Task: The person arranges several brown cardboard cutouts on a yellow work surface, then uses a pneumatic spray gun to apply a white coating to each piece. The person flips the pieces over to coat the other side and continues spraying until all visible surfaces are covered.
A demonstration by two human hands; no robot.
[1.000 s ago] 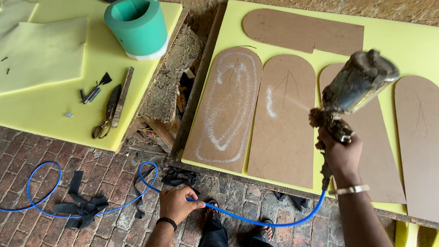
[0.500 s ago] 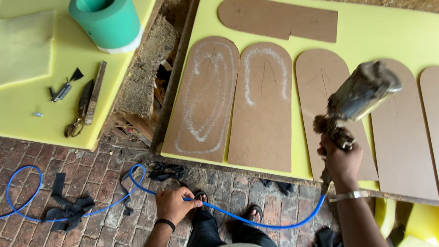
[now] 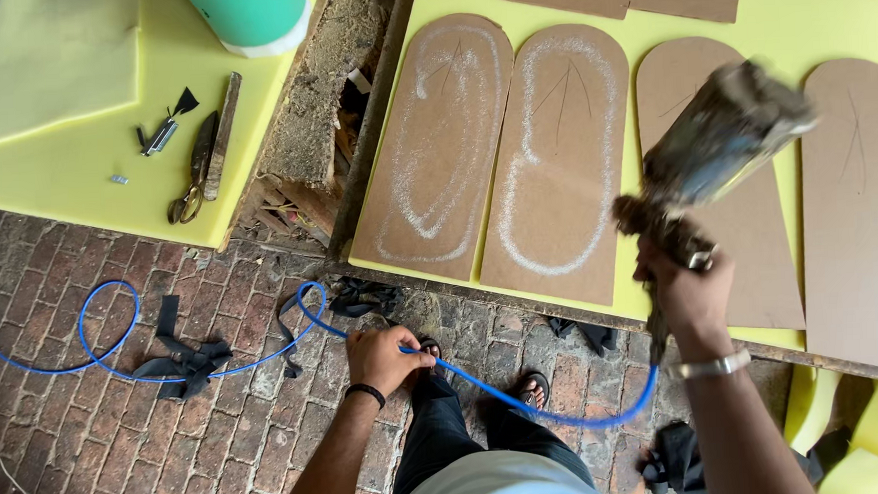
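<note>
Blue air hose is gripped in the left hand, fingers curled shut around it, low down over the brick floor. From there the hose is looped off to the left across the bricks and curved right, up to the bottom of the spray gun.

The spray gun is held up in the right hand, fist closed tight on the handle, a metal bracelet worn at the wrist. The gun looks crusty and caked with old residue, its cup tilted up and to the right, a bit blurred. It's held above the yellow counter, over the third of the rounded cardboard pieces.

Two cardboard pieces to the left are marked with whitish oval outlines. On the left counter, scissors and a green roll are laid out.
</note>
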